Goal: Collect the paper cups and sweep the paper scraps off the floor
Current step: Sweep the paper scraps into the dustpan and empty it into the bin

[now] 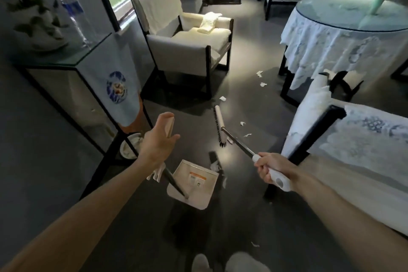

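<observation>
Dark floor [254, 104] between armchair [187, 51] and table [320, 46], strewn with scraps [223, 98].
Right hand [268, 169] grips the broom [237, 143], head low near the scraps; left hand [157, 139] loosely pinches the dustpan [203, 194] handle between thumb and fingers.

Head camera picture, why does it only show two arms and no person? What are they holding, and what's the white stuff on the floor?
The camera sits on the person's head and looks down, so you see just their arms. The left hand holds the tall handle of a dustpan. The right hand grips a broom, its brush out ahead. The white bits are paper scraps on the dark floor, waiting to be swept, between an armchair and a covered table.
</observation>
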